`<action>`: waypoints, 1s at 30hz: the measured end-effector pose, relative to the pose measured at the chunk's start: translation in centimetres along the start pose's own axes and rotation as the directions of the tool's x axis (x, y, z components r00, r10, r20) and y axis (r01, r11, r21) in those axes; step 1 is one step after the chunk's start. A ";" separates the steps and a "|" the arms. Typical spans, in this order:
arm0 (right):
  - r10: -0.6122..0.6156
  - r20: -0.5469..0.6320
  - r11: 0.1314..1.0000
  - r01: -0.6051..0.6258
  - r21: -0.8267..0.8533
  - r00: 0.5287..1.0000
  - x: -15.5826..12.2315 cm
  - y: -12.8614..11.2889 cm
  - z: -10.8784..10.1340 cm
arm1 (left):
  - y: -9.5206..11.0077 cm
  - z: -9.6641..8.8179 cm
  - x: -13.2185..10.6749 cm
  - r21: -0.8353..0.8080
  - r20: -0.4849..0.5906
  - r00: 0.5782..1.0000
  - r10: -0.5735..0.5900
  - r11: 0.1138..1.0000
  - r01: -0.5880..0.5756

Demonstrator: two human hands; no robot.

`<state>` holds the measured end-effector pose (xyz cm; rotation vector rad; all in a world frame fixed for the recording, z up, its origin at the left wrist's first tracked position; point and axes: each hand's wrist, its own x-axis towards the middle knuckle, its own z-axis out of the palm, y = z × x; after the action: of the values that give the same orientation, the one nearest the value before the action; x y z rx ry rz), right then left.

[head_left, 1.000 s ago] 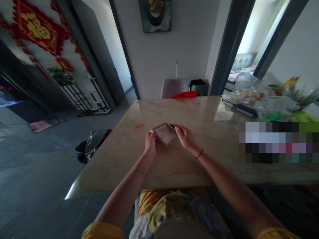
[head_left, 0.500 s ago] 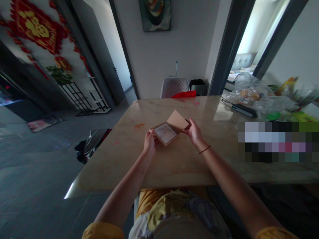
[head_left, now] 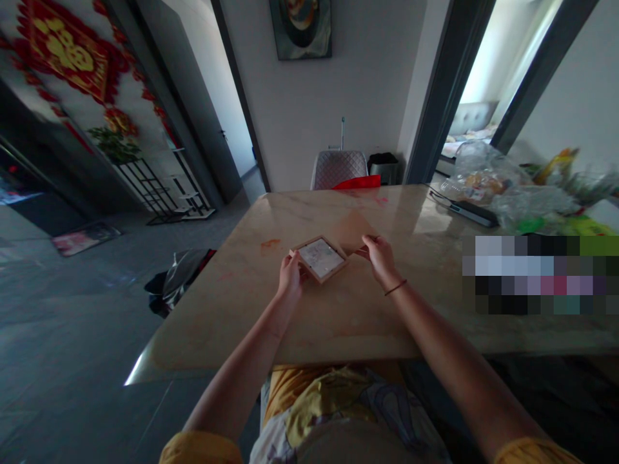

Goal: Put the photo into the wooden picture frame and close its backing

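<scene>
My left hand [head_left: 291,273] is closed around the left corner of a small square wooden frame [head_left: 334,272], held over the table. Inside its pale rim lies a whitish sheet [head_left: 322,257] with faint markings that I cannot read. My right hand [head_left: 378,256] pinches a thin brown square board [head_left: 355,229] by its near right corner. The board is tilted and somewhat blurred, just beyond the frame's right side. Whether the two still touch I cannot tell. The fingers of my left hand under the frame are partly hidden.
The marble-patterned table [head_left: 348,316] has an orange stain [head_left: 270,243] on the left. At the right lie a dark elongated device [head_left: 474,213] with a cord, plastic bags [head_left: 488,177] and a blurred-out patch. A quilted chair [head_left: 340,169] stands at the far edge.
My right hand has turned the brown board, which now tilts further away to the right of the frame. More of the whitish sheet shows. My left hand and the frame have hardly moved.
</scene>
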<state>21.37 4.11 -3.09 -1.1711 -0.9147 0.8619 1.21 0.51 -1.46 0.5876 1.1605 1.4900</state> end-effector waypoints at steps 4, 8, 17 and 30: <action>-0.102 -0.200 0.987 0.074 -0.144 0.975 1.5 0.2 -1.4 | 0.2 0.1 -0.2 0.003 -0.004 1.000 -0.004 1.000 0.004; -0.340 -0.241 0.864 0.201 -0.462 0.909 2.0 0.0 -2.6 | 0.3 0.1 -0.1 0.007 -0.012 1.000 -0.006 1.000 0.006; -0.202 0.061 0.555 0.166 -0.815 0.977 1.4 0.3 -3.6 | 0.2 0.0 0.0 0.002 -0.012 1.000 -0.004 1.000 0.004; -0.426 0.333 0.369 0.497 -0.786 0.842 -0.4 -0.2 -1.8 | 0.5 -0.1 -0.7 0.004 0.106 0.989 0.100 0.995 -0.101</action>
<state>22.92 3.04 -3.22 -1.5802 -1.7531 -0.1177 1.06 -0.11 -0.88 0.7325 1.0698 1.5199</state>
